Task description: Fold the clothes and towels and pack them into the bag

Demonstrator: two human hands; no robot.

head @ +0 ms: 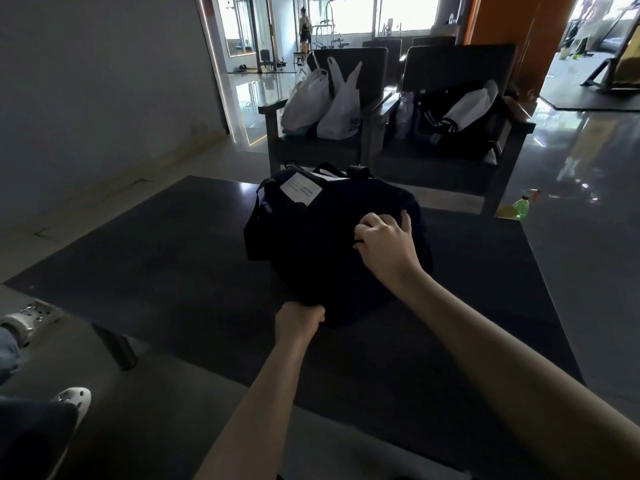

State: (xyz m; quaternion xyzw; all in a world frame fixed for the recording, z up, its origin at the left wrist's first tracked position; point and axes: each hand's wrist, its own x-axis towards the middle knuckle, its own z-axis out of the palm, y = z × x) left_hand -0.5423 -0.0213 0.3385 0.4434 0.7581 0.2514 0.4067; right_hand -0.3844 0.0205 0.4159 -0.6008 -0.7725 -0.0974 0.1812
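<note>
A dark duffel bag point(311, 244) lies on the low dark table point(173, 278), bulging, with a white label near its far end. My left hand point(300, 318) grips the bag's near end, fingers curled into the fabric. On the bag's top right, my right hand point(382, 233) has its fingers curled, pinching something small and dark. What it pinches is too dark to make out. No loose clothes or towels show on the table.
Beyond the table stand two dark armchairs: one holds white plastic bags point(322, 102), the other a black and white jacket point(460, 112). A green bottle point(521, 207) stands at the table's far right corner. Someone's feet in white shoes point(71, 400) are at the left.
</note>
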